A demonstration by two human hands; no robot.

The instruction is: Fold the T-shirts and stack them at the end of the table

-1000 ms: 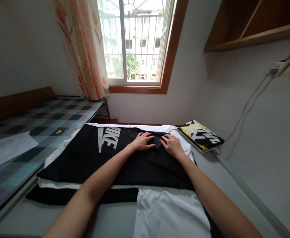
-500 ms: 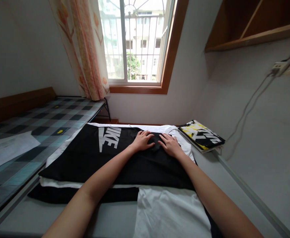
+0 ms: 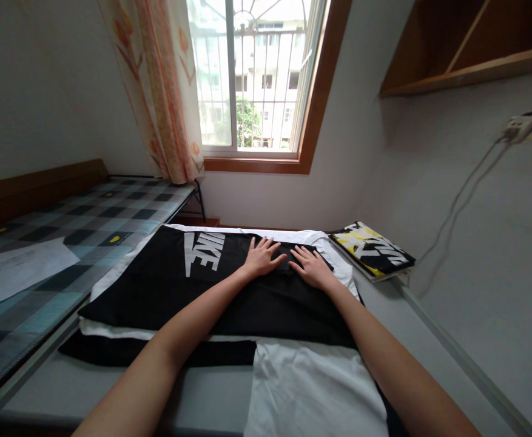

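A black T-shirt [image 3: 156,291] with a white NIKE print [image 3: 204,252] lies spread out before me, its print turned sideways. My left hand [image 3: 262,257] rests flat on its far part with the fingers apart. Beside it, my right hand [image 3: 312,267] presses on the same cloth, fingers spread. A white T-shirt [image 3: 315,388] shows underneath, with a sleeve hanging toward me and its collar area past my right hand. Another black garment [image 3: 156,352] sticks out below both near the front edge.
A folded black, white and yellow printed garment [image 3: 372,252] sits at the table's [image 3: 65,388] right. To the left is a bed with a checked mattress [image 3: 124,206] and papers [image 3: 24,273] on it. A cable [image 3: 459,200] runs down the right wall below a wooden shelf [image 3: 470,73].
The view has shifted slightly. The fingers of my left hand have spread wider on the black T-shirt; my right hand stays in nearly the same place.
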